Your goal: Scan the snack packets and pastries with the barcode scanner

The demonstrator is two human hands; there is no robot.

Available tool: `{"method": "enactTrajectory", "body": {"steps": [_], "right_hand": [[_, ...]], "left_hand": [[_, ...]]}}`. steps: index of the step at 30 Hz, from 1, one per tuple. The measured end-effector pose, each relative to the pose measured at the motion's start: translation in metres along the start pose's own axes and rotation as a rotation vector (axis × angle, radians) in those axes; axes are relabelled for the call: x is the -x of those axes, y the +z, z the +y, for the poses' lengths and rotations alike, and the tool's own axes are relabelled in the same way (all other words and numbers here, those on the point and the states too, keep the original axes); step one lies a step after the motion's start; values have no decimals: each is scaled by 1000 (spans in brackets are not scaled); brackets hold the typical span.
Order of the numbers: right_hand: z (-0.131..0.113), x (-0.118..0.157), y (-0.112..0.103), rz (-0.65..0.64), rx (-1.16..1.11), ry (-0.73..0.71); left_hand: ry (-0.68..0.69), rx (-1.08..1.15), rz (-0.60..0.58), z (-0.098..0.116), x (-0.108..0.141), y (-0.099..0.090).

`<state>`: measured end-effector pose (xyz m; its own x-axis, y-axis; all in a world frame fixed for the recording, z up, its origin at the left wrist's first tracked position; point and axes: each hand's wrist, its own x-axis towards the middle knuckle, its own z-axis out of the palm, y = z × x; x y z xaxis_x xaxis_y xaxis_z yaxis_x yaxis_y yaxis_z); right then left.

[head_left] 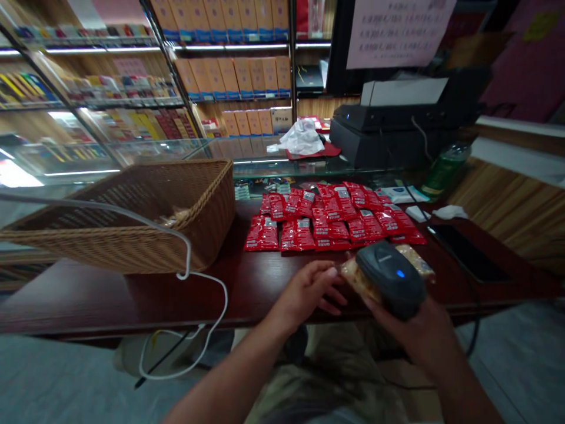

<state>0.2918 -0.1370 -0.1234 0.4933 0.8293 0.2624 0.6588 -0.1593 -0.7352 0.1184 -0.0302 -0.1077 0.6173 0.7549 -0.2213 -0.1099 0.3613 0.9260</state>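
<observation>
In my right hand [426, 327] is a dark grey barcode scanner [391, 277] with a blue light on its top. Just left of the scanner is a clear-wrapped snack packet [358, 281], partly hidden by it. The thumb and forefinger of my left hand [311, 288] are pinched at the packet's wrapper edge, while its other fingers hang loosely apart. A second clear-wrapped snack packet [415, 262] lies on the counter behind the scanner. Several red snack packets [326, 218] are laid in overlapping rows beyond my hands.
A wicker basket [216, 218] stands at left, with a white cable [225, 294] in front. At right are a phone [468, 253], crumpled tissues [450, 212] and a green bottle [445, 171]. A black machine [397, 135] stands behind on the dark wooden counter [132, 300].
</observation>
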Motion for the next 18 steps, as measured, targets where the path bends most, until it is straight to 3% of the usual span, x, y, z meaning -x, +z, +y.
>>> {"method": "enactTrajectory", "body": {"steps": [5,9,13,18], "right_hand": [[-25,6,10,-91,-158,-74],[-37,-4,21,-77,-238,-111],[-50,-13,30,-73,-255,-94],[-69,-23,32,-104,-325,-9]], "left_hand": [[6,36,61,25,11,-16],[9,109,164,37,16,-29],[19,163,183,45,16,-38],[113,67,255,53,11,-48]]}}
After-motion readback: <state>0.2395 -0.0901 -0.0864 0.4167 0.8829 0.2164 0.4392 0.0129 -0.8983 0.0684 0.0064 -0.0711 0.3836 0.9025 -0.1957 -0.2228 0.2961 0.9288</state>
